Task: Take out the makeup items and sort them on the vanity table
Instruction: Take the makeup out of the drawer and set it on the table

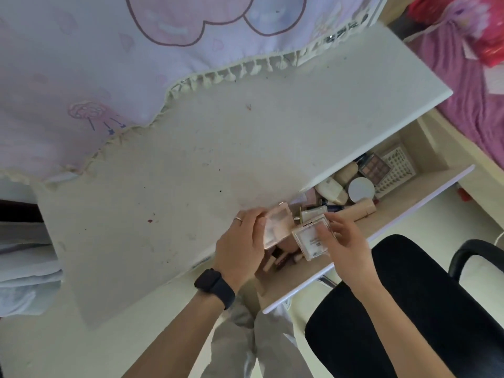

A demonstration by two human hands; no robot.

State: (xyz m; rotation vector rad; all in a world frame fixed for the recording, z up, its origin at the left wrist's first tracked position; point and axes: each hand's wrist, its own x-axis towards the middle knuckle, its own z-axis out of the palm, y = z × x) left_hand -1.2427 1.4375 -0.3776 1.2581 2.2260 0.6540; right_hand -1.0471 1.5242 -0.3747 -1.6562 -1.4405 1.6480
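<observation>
My left hand (240,246), with a black watch on the wrist, grips a pink square compact (276,225) at the front edge of the white vanity table (218,148). My right hand (346,244) holds a clear square compact (311,238) just beside it, over the open drawer (409,197). In the drawer lie several makeup items: a round white compact (361,189), an eyeshadow palette (374,167), cream bottles (331,190), a beige tube (360,209) and small lipsticks under my hands.
A lilac cartoon-print cloth with a tasselled edge (109,64) covers the back left of the table. A black chair (409,309) stands at the right, below the drawer. A pink bedspread (469,85) lies at the far right. Grey trouser legs (261,342) show below.
</observation>
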